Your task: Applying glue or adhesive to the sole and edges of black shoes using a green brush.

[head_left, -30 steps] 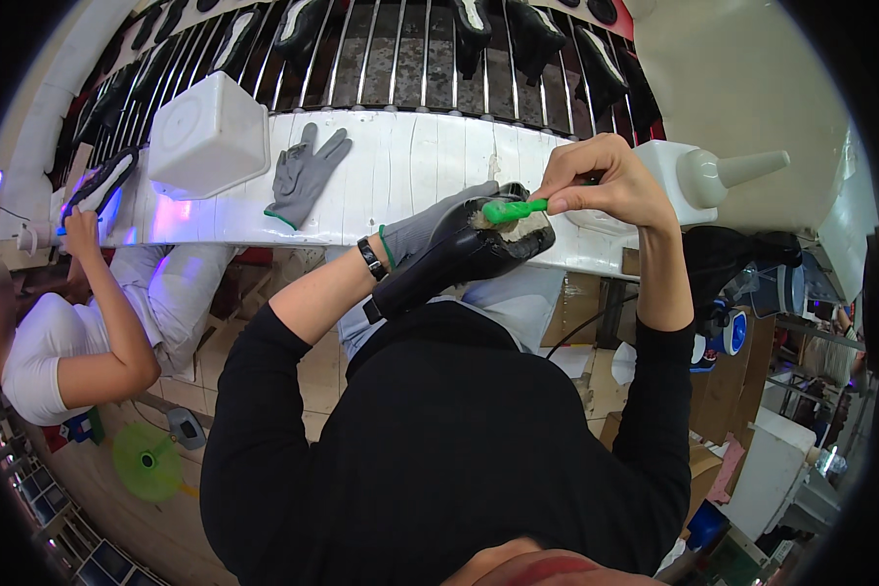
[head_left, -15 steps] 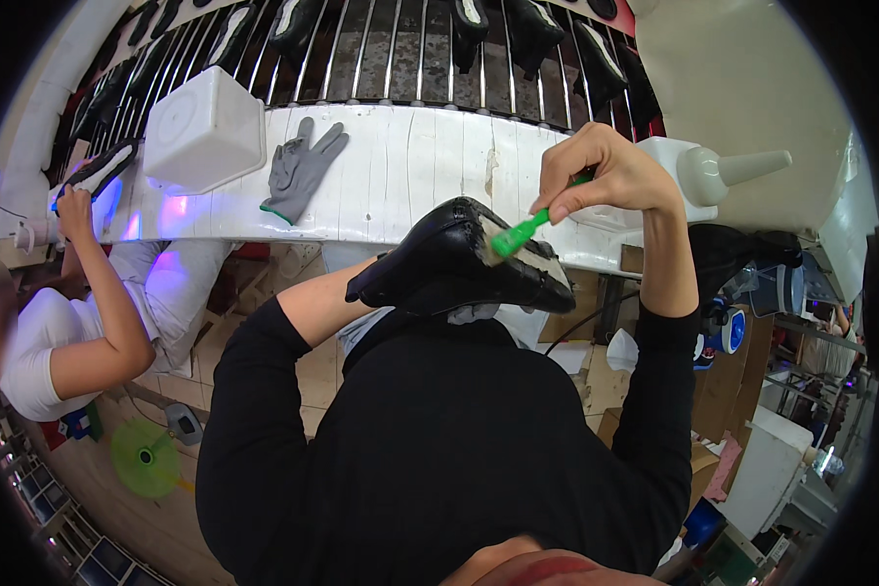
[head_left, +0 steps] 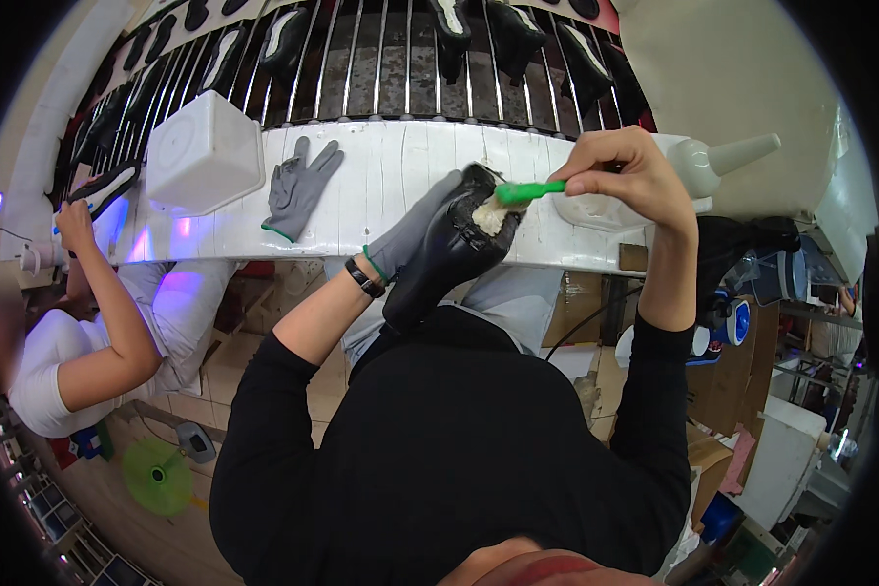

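My left hand [head_left: 415, 232], in a grey glove, grips a black shoe upper [head_left: 428, 278] from its left side, over the table's near edge. The upper is tilted, with its underside turned up toward the right. A pale, cream-coloured patch [head_left: 488, 217] shows on that underside. Pinched in my bare right hand [head_left: 627, 174] is a green-handled brush [head_left: 532, 192]. Its bristle end is at the upper's far end, beside the pale patch; whether it touches I cannot tell. The tips of my left fingers are hidden behind the upper.
A spare grey glove [head_left: 301, 190] and a white square container [head_left: 205, 154] lie on the white table [head_left: 361, 146]. Beyond runs a roller conveyor [head_left: 381, 59] carrying several black uppers. At right stands a white bottle with a long spout [head_left: 718, 161]. On the left a co-worker's hand [head_left: 76, 227] holds another upper.
The upper has been turned, its far end swinging up and away from me. My gloved left hand, hidden behind it before, now shows. The brush has moved slightly up, its handle more level.
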Demonstrator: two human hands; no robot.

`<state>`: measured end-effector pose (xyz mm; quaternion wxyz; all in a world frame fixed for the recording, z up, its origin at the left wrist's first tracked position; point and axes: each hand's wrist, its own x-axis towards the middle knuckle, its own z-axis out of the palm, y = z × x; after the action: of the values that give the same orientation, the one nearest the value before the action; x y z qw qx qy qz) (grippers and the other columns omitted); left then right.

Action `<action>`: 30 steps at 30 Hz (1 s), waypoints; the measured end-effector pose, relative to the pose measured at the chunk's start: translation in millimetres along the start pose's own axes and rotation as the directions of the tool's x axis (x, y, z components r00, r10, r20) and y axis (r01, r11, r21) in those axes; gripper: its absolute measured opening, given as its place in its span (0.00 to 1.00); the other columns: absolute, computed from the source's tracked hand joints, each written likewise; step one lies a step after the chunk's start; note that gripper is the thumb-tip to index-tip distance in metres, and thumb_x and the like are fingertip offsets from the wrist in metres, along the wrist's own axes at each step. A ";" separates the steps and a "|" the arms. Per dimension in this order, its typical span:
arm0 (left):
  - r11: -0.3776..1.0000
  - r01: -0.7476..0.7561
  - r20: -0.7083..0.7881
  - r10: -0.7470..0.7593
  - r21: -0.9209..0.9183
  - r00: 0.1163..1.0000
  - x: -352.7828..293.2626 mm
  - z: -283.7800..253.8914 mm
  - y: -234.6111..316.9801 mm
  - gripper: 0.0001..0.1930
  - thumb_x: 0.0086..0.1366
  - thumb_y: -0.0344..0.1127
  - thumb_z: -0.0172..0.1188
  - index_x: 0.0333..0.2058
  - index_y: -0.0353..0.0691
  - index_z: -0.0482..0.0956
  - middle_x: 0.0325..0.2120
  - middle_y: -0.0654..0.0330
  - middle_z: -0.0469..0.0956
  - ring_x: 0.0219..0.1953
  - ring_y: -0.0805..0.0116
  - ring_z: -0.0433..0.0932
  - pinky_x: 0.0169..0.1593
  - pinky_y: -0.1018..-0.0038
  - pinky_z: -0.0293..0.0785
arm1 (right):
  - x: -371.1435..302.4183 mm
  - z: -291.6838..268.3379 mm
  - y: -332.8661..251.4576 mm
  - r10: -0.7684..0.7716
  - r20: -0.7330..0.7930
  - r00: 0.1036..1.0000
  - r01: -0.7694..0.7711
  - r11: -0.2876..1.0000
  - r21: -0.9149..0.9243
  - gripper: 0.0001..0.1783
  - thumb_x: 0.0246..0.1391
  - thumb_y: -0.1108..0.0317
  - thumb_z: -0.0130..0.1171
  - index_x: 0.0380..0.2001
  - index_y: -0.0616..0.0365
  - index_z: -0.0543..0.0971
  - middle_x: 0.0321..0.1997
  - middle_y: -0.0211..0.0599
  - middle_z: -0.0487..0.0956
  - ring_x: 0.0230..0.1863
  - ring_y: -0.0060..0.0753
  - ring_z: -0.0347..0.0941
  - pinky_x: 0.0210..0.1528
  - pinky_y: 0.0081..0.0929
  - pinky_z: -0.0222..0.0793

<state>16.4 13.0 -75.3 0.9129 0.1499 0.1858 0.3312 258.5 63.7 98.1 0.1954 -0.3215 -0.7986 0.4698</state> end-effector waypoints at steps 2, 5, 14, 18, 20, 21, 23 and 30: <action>0.979 -0.055 -0.110 0.077 0.195 0.991 -5.2 0.8 4.8 0.28 0.73 0.52 0.36 0.60 0.37 0.61 0.58 0.54 0.65 0.59 0.67 0.67 0.62 0.70 0.63 | 3.3 9.7 -9.3 -0.024 0.003 1.000 0.024 1.000 -0.001 0.07 0.43 0.72 0.68 0.28 0.63 0.84 0.23 0.31 0.79 0.23 0.16 0.67 0.25 0.16 0.60; 0.963 -0.111 -0.195 0.161 0.246 0.968 -9.8 7.5 10.9 0.28 0.72 0.53 0.39 0.59 0.35 0.63 0.56 0.54 0.68 0.56 0.67 0.70 0.60 0.72 0.67 | 7.7 15.3 -4.9 -0.087 -0.004 0.996 0.087 0.996 0.026 0.07 0.43 0.72 0.68 0.28 0.63 0.84 0.23 0.30 0.79 0.23 0.16 0.68 0.25 0.16 0.59; 0.968 -0.092 -0.230 0.147 0.236 0.962 -15.3 11.6 16.2 0.24 0.70 0.52 0.43 0.51 0.37 0.71 0.45 0.59 0.76 0.43 0.75 0.75 0.51 0.78 0.71 | 14.6 19.2 0.9 -0.100 0.141 0.985 0.093 0.994 0.050 0.09 0.41 0.72 0.69 0.29 0.63 0.84 0.24 0.33 0.80 0.26 0.21 0.72 0.29 0.19 0.65; 0.971 -0.018 -0.255 0.079 0.236 0.964 -16.8 17.7 13.5 0.23 0.70 0.51 0.44 0.50 0.37 0.72 0.43 0.59 0.76 0.42 0.74 0.75 0.50 0.79 0.72 | 15.6 14.7 0.4 -0.080 0.237 0.968 0.066 0.996 0.068 0.09 0.41 0.72 0.70 0.29 0.63 0.84 0.24 0.33 0.80 0.26 0.22 0.72 0.30 0.19 0.65; 0.968 -0.010 -0.262 0.078 0.252 0.962 -17.4 15.8 11.9 0.23 0.70 0.51 0.44 0.50 0.37 0.72 0.42 0.60 0.76 0.41 0.75 0.75 0.49 0.79 0.72 | 16.8 16.0 -0.2 -0.077 0.262 0.962 0.060 0.995 0.073 0.09 0.41 0.72 0.70 0.29 0.63 0.84 0.24 0.33 0.80 0.26 0.21 0.72 0.30 0.19 0.65; 0.957 0.003 -0.274 0.081 0.290 0.958 -18.5 15.1 11.5 0.23 0.70 0.52 0.44 0.49 0.37 0.72 0.41 0.60 0.77 0.41 0.75 0.76 0.49 0.79 0.72 | 18.0 18.8 -1.2 -0.045 0.208 0.977 0.032 0.997 0.065 0.09 0.41 0.72 0.70 0.29 0.63 0.84 0.24 0.34 0.81 0.26 0.22 0.72 0.30 0.19 0.65; 0.945 0.016 -0.289 0.084 0.327 0.954 -19.0 12.9 10.8 0.23 0.70 0.52 0.45 0.49 0.37 0.72 0.41 0.60 0.77 0.40 0.75 0.76 0.49 0.79 0.72 | 19.4 20.8 -0.5 -0.012 0.153 0.988 0.003 0.998 0.061 0.09 0.41 0.72 0.70 0.28 0.63 0.84 0.24 0.34 0.81 0.26 0.22 0.72 0.30 0.19 0.65; 0.949 0.032 -0.248 0.049 0.314 0.967 -19.4 23.8 13.0 0.24 0.71 0.52 0.43 0.51 0.36 0.71 0.44 0.59 0.76 0.42 0.75 0.75 0.51 0.78 0.71 | 16.2 17.2 7.5 -0.071 0.225 0.972 0.055 0.995 0.080 0.09 0.42 0.69 0.70 0.28 0.61 0.84 0.24 0.33 0.81 0.26 0.21 0.73 0.29 0.19 0.64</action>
<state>5.9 6.1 -44.5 0.8444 0.2514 0.3505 0.3176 238.9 66.9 83.4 0.1291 -0.2327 -0.8078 0.5260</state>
